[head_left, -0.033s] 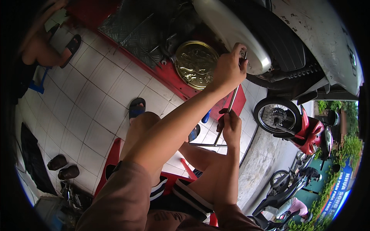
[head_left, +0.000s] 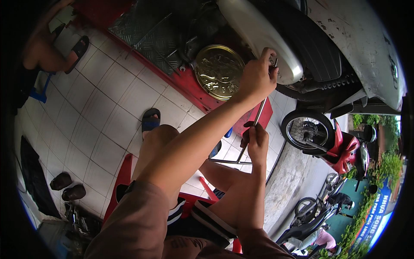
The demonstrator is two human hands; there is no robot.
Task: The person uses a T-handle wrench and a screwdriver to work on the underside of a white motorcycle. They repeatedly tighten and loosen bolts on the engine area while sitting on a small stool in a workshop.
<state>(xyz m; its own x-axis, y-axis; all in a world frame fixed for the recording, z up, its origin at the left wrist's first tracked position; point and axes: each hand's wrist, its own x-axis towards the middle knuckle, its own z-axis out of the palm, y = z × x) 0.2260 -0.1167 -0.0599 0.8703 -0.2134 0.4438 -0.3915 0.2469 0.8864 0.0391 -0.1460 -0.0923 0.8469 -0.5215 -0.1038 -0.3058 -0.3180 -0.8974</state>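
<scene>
My left hand (head_left: pixel 260 77) is closed around the upper part of a T-handle wrench (head_left: pixel 260 111), beside the rounded end of a motorcycle's silver exhaust muffler (head_left: pixel 276 52). The wrench tip pokes out past my fingers. Lower on the same shaft, my right hand (head_left: pixel 257 144) grips it just above the crossbar, which lies level over my knees. Left of my left hand, a round gold-coloured tray (head_left: pixel 219 71) with embossed patterns rests on a red lift platform (head_left: pixel 189 86). What the wrench tip touches, if anything, I cannot make out.
Wrenches (head_left: pixel 182 68) lie on the platform's metal plate. A red motorcycle (head_left: pixel 345 151) stands outside at right, with a pink-shirted rider (head_left: pixel 325 238) below it. Another person's leg (head_left: pixel 58 60) and a blue stool (head_left: pixel 41 88) are at far left. Brown shoes (head_left: pixel 73 192) sit on the tiles.
The surroundings have shifted slightly left in view. Both hands keep their hold on the wrench, with almost no movement.
</scene>
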